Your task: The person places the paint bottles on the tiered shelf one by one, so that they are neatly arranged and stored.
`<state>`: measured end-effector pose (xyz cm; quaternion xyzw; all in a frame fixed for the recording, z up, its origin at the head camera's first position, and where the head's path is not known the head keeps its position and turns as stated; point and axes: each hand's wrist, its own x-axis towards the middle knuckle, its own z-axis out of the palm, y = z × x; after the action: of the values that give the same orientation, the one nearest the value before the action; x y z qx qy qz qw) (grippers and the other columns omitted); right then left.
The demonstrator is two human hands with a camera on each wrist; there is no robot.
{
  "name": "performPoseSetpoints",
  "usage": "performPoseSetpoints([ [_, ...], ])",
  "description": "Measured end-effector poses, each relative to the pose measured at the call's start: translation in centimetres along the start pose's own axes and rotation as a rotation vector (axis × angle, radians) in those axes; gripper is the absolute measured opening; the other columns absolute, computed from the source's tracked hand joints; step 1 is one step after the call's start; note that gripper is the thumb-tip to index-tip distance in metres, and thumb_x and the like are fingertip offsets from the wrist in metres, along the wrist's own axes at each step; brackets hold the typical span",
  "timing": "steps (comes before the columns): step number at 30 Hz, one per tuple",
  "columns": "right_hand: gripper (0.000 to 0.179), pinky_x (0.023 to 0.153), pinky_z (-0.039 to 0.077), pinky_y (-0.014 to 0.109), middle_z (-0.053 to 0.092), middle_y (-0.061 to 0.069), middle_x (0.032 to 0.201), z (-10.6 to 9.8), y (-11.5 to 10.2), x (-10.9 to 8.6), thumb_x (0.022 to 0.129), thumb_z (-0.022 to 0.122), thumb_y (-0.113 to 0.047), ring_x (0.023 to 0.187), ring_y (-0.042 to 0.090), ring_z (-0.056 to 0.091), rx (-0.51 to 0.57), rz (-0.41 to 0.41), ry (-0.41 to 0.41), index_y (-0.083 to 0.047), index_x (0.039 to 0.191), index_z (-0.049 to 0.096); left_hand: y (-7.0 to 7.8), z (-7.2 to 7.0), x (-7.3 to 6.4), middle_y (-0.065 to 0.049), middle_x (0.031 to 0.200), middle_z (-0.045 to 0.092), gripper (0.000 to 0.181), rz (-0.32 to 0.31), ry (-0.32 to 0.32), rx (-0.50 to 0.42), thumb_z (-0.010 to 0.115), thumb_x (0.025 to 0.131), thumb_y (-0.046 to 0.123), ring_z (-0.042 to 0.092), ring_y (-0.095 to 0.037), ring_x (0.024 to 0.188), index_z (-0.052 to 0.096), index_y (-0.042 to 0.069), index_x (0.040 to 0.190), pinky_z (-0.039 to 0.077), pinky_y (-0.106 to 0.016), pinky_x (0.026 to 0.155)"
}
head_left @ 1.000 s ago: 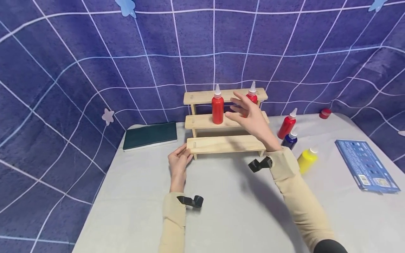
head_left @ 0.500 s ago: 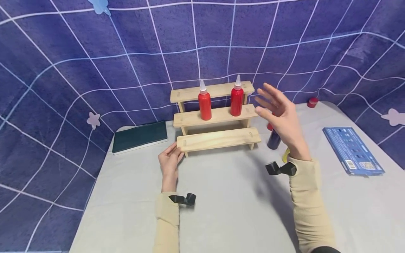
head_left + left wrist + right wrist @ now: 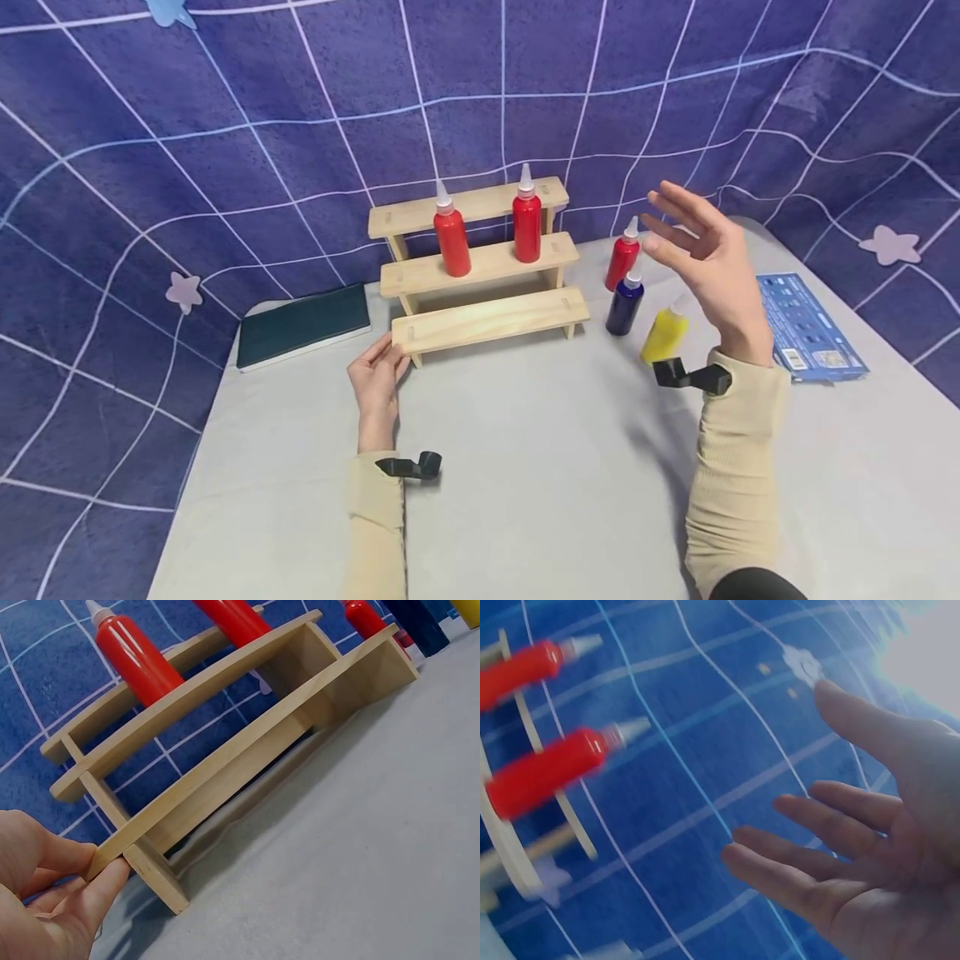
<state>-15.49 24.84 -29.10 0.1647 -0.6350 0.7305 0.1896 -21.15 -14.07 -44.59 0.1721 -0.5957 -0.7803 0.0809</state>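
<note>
A three-tier wooden shelf (image 3: pixel 491 321) stands at the back of the table. My left hand (image 3: pixel 377 379) pinches the left end of its lowest board, thumb and fingers on either side of the wood in the left wrist view. Two red squeeze bottles with pointed white tips, one on the left (image 3: pixel 452 242) and one on the right (image 3: pixel 527 227), stand upright on the middle board. My right hand (image 3: pixel 712 262) is in the air right of the shelf, fingers spread and holding nothing. Beside it stand a third red bottle (image 3: pixel 622 260), a dark blue bottle (image 3: pixel 625 307) and a yellow bottle (image 3: pixel 664 335).
A dark green book (image 3: pixel 303 325) lies at the back left of the white table (image 3: pixel 525 467). On the right, a flat blue box (image 3: pixel 813 325) is partly hidden behind my right hand. A blue grid-patterned curtain (image 3: pixel 465 75) hangs behind the table.
My right hand has moved right, away from the right bottle on the middle board, to above the loose bottles. The left hand keeps its hold on the shelf. The head view has swung right.
</note>
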Motion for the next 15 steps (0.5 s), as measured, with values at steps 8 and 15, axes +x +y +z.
performPoseSetpoints([
  [8,0.062,0.091,0.056,0.020,0.061,0.004,0.132,-3.7,0.0,-1.0,0.081,0.065,0.019,0.117,0.013,0.060,-0.089,0.061,-0.104,-0.001,0.139,0.051,0.1,-0.1,-0.1,-0.020,0.120,0.058,0.039,-0.010,0.004,0.013,0.059,0.092,-0.007,0.067,-0.006,0.087,0.057,-0.007,0.131,0.058,-0.024,0.085],
  [15,0.065,0.093,0.054,0.020,0.059,0.001,0.134,-7.9,1.7,-1.9,0.086,0.061,0.019,0.120,0.011,0.059,-0.059,0.214,-0.226,-0.005,0.144,0.046,0.0,0.3,0.2,-0.019,0.117,0.059,0.039,-0.001,0.000,0.007,0.059,0.092,-0.007,0.066,-0.006,0.087,0.056,-0.007,0.131,0.059,-0.023,0.083],
])
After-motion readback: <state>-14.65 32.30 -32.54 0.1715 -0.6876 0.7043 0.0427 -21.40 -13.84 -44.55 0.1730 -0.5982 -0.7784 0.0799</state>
